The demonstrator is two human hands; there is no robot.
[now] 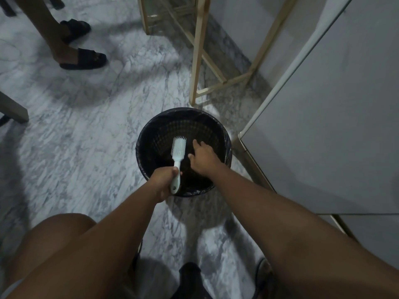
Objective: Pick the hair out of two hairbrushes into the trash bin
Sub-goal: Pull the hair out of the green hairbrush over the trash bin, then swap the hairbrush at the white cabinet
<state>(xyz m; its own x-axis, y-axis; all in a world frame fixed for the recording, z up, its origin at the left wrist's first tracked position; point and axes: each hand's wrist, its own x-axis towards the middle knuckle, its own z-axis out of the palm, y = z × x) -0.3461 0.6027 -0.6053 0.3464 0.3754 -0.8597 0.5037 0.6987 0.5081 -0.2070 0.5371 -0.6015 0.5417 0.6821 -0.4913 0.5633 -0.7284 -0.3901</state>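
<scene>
A pale hairbrush (179, 147) hangs over the open mouth of the trash bin (140, 155), bristle head pointing toward the bin's far wall. The left hand (164, 180) grips its handle at the bin's near rim, fingers wrapped round it. The right hand (203, 158) hovers above the bin just beside the brush head, fingers spread and holding nothing. The bin has a black liner and stands on a marbled floor (86, 137). A wooden frame (199, 50) stands just behind the bin, a white cabinet (334, 126) on its right, and another person's sandalled feet (83, 58) well beyond it to the left.
</scene>
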